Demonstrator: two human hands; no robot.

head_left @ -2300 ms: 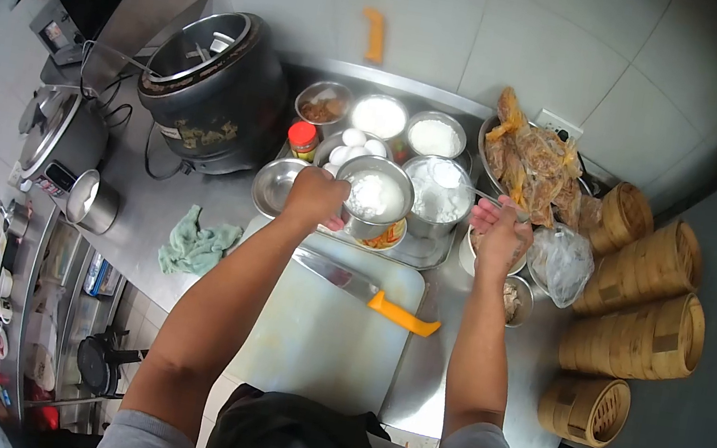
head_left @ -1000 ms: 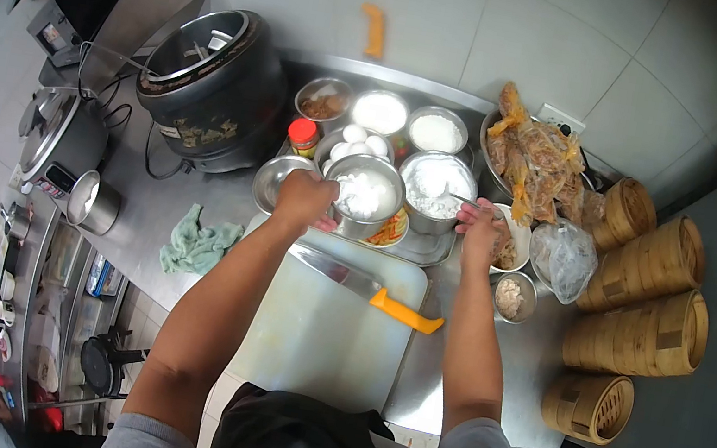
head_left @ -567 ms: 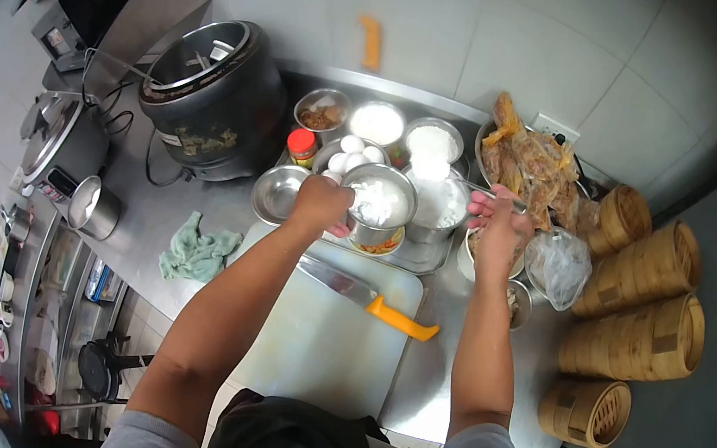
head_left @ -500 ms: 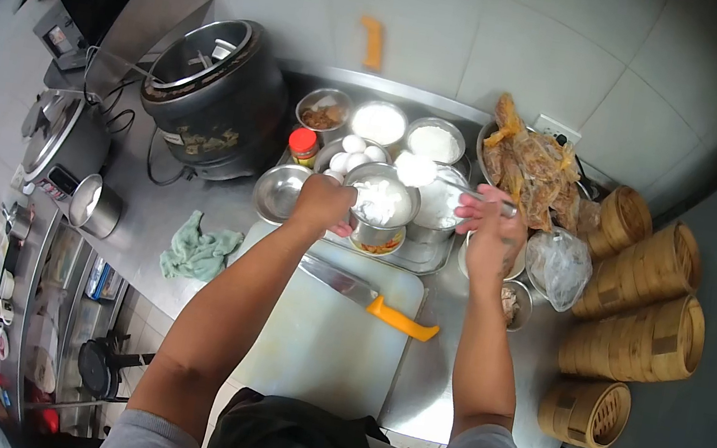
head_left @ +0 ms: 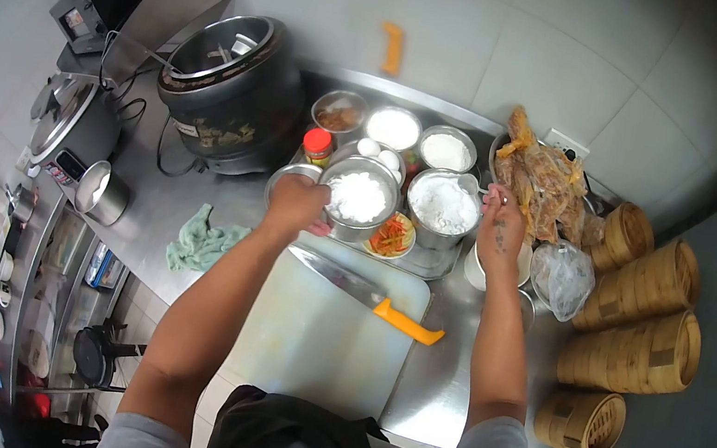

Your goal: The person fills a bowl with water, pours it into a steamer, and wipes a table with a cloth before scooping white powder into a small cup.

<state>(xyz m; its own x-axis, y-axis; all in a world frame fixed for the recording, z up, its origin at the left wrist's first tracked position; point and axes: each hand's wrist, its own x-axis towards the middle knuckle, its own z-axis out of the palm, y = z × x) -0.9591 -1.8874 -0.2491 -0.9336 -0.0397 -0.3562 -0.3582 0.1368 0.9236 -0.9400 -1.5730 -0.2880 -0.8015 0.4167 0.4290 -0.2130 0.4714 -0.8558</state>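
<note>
My left hand [head_left: 297,207] grips the rim of a metal bowl [head_left: 356,226] holding white powder [head_left: 357,197], raised over the tray. My right hand [head_left: 502,230] is closed around the handle of a metal spoon [head_left: 483,191]. The spoon's head is hard to make out at the near-right rim of a wider metal pot [head_left: 437,237], also filled with white powder. Between the two vessels and nearer to me is a small bowl of sliced red and orange vegetables [head_left: 391,236]. White eggs [head_left: 369,148] show behind the held bowl.
A knife with a yellow handle [head_left: 408,323] lies on the white cutting board [head_left: 317,339]. Left are a green cloth [head_left: 204,240] and a black soup warmer [head_left: 229,124]. Bagged meat [head_left: 539,178] and bamboo steamers [head_left: 630,347] stand right. A red-lidded jar [head_left: 318,144] is behind.
The spoon, heaped with white powder between the bowl and pot before, has moved right to the pot's edge. The held bowl has shifted left, uncovering the sliced vegetables. The view has turned slightly.
</note>
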